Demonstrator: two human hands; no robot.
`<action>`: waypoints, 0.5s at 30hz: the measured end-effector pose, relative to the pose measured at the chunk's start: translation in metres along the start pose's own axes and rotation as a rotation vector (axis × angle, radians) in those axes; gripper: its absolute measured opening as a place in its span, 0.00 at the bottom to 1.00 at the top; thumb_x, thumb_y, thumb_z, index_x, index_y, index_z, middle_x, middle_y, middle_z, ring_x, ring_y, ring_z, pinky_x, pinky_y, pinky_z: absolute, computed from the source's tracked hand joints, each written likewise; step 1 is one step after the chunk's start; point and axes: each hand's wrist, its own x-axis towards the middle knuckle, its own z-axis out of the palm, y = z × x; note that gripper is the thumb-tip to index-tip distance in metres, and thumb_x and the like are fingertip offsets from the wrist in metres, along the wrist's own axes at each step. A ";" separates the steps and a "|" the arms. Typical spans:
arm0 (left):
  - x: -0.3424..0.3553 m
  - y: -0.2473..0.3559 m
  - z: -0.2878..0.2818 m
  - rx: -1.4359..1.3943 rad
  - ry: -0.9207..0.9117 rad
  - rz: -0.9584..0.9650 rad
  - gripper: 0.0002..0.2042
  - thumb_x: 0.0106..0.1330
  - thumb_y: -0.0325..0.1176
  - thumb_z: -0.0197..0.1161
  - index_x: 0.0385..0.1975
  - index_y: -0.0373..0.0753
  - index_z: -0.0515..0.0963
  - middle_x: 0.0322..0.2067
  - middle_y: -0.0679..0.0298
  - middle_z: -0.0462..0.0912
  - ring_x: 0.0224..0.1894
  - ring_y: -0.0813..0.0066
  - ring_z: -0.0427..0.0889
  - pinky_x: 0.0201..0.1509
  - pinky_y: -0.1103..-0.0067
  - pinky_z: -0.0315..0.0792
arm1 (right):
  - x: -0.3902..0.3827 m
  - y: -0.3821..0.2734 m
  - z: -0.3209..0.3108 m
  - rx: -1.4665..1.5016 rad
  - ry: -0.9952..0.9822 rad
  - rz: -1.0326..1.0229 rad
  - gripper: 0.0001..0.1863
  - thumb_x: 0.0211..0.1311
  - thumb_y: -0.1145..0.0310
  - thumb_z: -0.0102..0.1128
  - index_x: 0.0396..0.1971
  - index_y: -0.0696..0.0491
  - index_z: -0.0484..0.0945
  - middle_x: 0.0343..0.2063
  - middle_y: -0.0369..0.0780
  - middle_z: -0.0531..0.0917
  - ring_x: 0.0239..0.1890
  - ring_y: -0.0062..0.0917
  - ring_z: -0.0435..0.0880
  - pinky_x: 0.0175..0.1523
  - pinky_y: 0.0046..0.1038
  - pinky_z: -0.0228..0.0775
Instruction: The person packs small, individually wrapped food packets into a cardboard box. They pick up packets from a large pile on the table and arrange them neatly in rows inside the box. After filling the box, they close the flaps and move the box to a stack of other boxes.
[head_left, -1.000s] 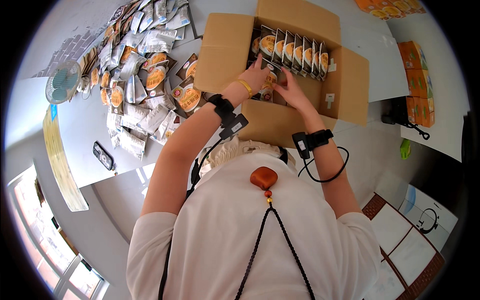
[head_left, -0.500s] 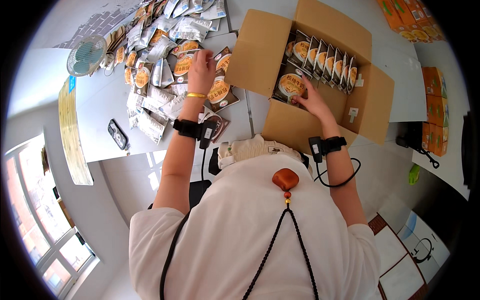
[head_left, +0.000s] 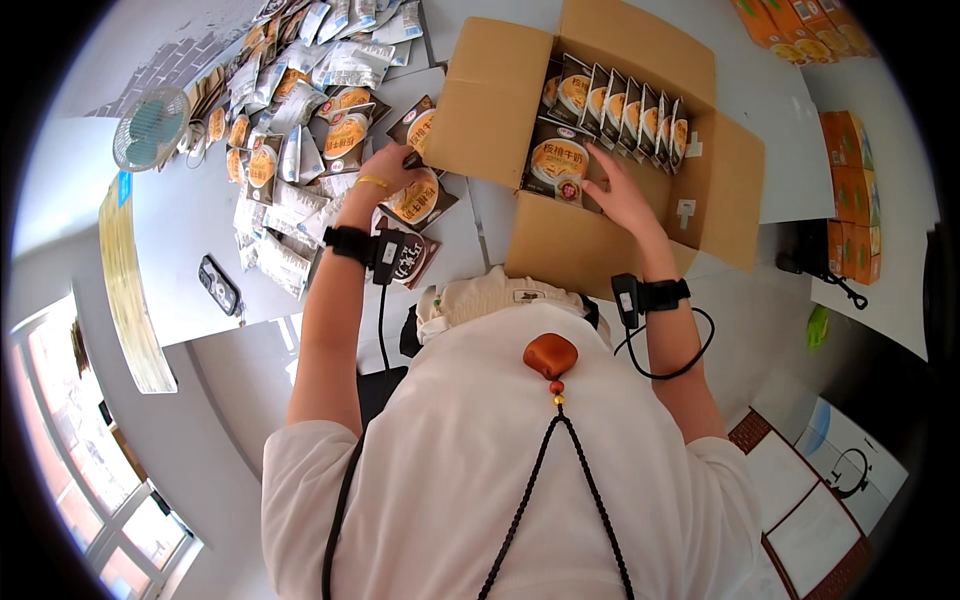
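My left hand [head_left: 395, 168] is over the left part of the table, its fingers closed on the top edge of a dark pouch [head_left: 420, 198] printed with a yellow bowl. Another such pouch [head_left: 345, 135] lies just beyond it, at the edge of a large heap. My right hand [head_left: 622, 196] is inside the open cardboard box [head_left: 610, 238], fingers apart, thumb and fingertips beside a pouch [head_left: 558, 160] lying face up at the box's left. Behind that pouch, several others [head_left: 630, 115] stand in a leaning row along the far side.
Loose silver-backed pouches [head_left: 355, 65] are piled at the far left. A small fan [head_left: 150, 130] and a phone [head_left: 219, 285] are on the table's left. Orange cartons [head_left: 850, 165] are stacked at the right. The box's left flap [head_left: 490, 95] spreads toward the heap.
My left hand has come down and nearer, from above the heap to the pouch's edge. My right hand's fingers have drawn slightly back from the flat pouch. The view has shifted a little.
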 end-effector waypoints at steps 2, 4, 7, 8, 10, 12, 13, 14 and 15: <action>-0.027 0.015 -0.030 -0.157 0.037 -0.056 0.20 0.47 0.46 0.62 0.36 0.41 0.72 0.31 0.56 0.77 0.37 0.58 0.75 0.40 0.71 0.68 | -0.016 -0.016 -0.010 0.150 0.005 0.024 0.29 0.54 0.64 0.55 0.57 0.45 0.58 0.48 0.46 0.69 0.47 0.30 0.72 0.51 0.28 0.64; -0.053 0.010 -0.050 -0.171 0.228 -0.088 0.15 0.50 0.44 0.61 0.32 0.40 0.72 0.26 0.57 0.77 0.31 0.57 0.76 0.34 0.71 0.68 | -0.028 -0.024 -0.017 0.302 -0.028 0.032 0.26 0.55 0.65 0.54 0.55 0.48 0.61 0.46 0.44 0.71 0.45 0.27 0.73 0.50 0.26 0.64; -0.081 0.017 -0.091 -0.186 0.482 -0.018 0.10 0.55 0.38 0.58 0.27 0.37 0.70 0.23 0.59 0.76 0.25 0.62 0.74 0.28 0.75 0.66 | -0.038 -0.031 -0.015 0.475 -0.049 -0.007 0.22 0.57 0.67 0.53 0.52 0.53 0.63 0.44 0.42 0.74 0.43 0.25 0.75 0.49 0.23 0.65; -0.086 0.020 -0.101 -0.219 0.574 0.057 0.09 0.57 0.36 0.56 0.27 0.36 0.70 0.21 0.60 0.74 0.22 0.66 0.72 0.26 0.77 0.65 | -0.039 -0.035 -0.012 0.523 -0.054 -0.030 0.22 0.57 0.68 0.52 0.52 0.54 0.64 0.43 0.42 0.74 0.42 0.25 0.75 0.49 0.22 0.65; -0.091 0.048 -0.119 -0.375 0.639 0.086 0.08 0.59 0.34 0.55 0.26 0.35 0.70 0.18 0.63 0.71 0.20 0.77 0.68 0.24 0.83 0.63 | -0.036 -0.044 -0.005 0.716 -0.112 -0.089 0.22 0.59 0.66 0.51 0.52 0.56 0.63 0.44 0.42 0.74 0.42 0.25 0.75 0.49 0.23 0.65; -0.088 0.073 -0.120 -0.612 0.553 0.112 0.07 0.60 0.33 0.55 0.27 0.35 0.70 0.20 0.70 0.68 0.24 0.86 0.65 0.27 0.88 0.60 | -0.033 -0.061 -0.001 0.894 -0.145 -0.101 0.23 0.60 0.63 0.49 0.53 0.58 0.61 0.43 0.42 0.73 0.42 0.24 0.74 0.49 0.23 0.65; -0.079 0.083 -0.114 -0.758 0.513 0.184 0.07 0.61 0.33 0.54 0.28 0.35 0.70 0.21 0.71 0.68 0.24 0.87 0.64 0.27 0.88 0.60 | -0.033 -0.075 -0.003 0.978 -0.147 -0.077 0.24 0.60 0.62 0.48 0.53 0.58 0.59 0.43 0.42 0.73 0.43 0.24 0.74 0.50 0.23 0.65; -0.071 0.095 -0.107 -0.903 0.472 0.254 0.07 0.61 0.33 0.54 0.28 0.36 0.70 0.22 0.72 0.67 0.25 0.87 0.64 0.28 0.89 0.60 | -0.032 -0.084 -0.004 1.063 -0.152 -0.056 0.25 0.61 0.61 0.47 0.54 0.58 0.58 0.43 0.41 0.73 0.43 0.23 0.74 0.50 0.23 0.65; -0.065 0.111 -0.097 -0.957 0.359 0.221 0.07 0.61 0.33 0.54 0.28 0.36 0.70 0.24 0.73 0.66 0.26 0.88 0.63 0.29 0.89 0.60 | -0.028 -0.088 -0.001 1.168 -0.125 -0.038 0.26 0.61 0.60 0.46 0.55 0.58 0.56 0.43 0.41 0.73 0.43 0.23 0.73 0.50 0.24 0.65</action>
